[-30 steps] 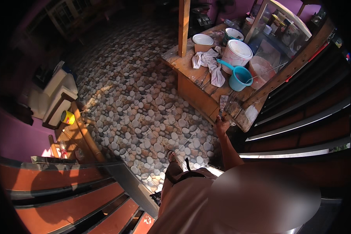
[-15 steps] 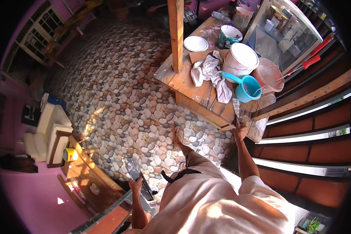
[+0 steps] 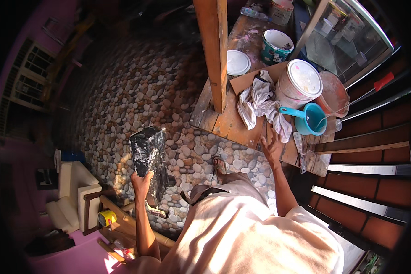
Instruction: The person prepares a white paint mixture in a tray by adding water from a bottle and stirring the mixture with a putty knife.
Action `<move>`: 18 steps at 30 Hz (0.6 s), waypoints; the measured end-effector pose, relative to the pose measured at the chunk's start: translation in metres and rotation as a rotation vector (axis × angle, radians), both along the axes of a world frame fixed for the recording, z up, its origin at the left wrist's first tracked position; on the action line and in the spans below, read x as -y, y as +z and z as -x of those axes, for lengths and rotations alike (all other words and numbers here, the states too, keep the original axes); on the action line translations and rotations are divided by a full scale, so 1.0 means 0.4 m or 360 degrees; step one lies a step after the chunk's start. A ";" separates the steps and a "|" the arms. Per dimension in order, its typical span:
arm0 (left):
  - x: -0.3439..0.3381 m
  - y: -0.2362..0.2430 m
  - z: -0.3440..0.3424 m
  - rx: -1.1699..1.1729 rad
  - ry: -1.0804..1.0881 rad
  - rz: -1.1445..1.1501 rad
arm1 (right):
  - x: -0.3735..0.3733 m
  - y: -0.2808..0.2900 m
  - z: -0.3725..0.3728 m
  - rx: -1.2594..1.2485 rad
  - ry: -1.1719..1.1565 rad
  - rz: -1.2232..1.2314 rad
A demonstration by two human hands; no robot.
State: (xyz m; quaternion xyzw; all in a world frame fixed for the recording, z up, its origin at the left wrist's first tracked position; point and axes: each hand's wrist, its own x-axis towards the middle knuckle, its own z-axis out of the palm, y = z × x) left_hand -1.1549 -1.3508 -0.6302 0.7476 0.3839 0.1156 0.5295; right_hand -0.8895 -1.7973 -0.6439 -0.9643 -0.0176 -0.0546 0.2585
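Observation:
My left hand (image 3: 142,185) grips a black, box-like piece (image 3: 146,148) smeared with white, held out over the floor. What this piece is I cannot make out. At the front edge of the wooden table (image 3: 230,130), my right hand (image 3: 272,150) is open with fingers apart, right beside the hanging end of a stained white rag (image 3: 256,102). Whether the fingertips touch the cloth is unclear. To the right of that hand lies a putty knife (image 3: 300,153), its handle toward the table edge. A turquoise dipper (image 3: 311,119) stands just behind it.
A lidded white bucket (image 3: 300,82), a reddish basin (image 3: 335,93), a green paint pail (image 3: 278,43) and a round white lid (image 3: 238,62) crowd the table. A wooden post (image 3: 213,55) rises at its left corner. Slatted fencing (image 3: 365,192) borders the right; a cream armchair (image 3: 73,196) stands left.
My right hand has left the putty knife, which now lies on the table, and moved left toward the rag. My left hand has raised the black piece forward.

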 end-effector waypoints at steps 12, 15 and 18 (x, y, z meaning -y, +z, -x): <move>-0.151 0.048 -0.292 0.0249 -0.0455 0.0304 | -0.310 -0.064 -0.136 0.0240 0.0482 -0.0347; -0.125 0.127 -0.314 0.0176 -0.0433 0.0355 | -0.399 0.014 -0.039 -0.0156 0.0420 -0.0499; -0.121 0.128 -0.324 0.0235 -0.0445 0.0438 | -0.487 0.052 0.011 -0.0099 0.0736 -0.0794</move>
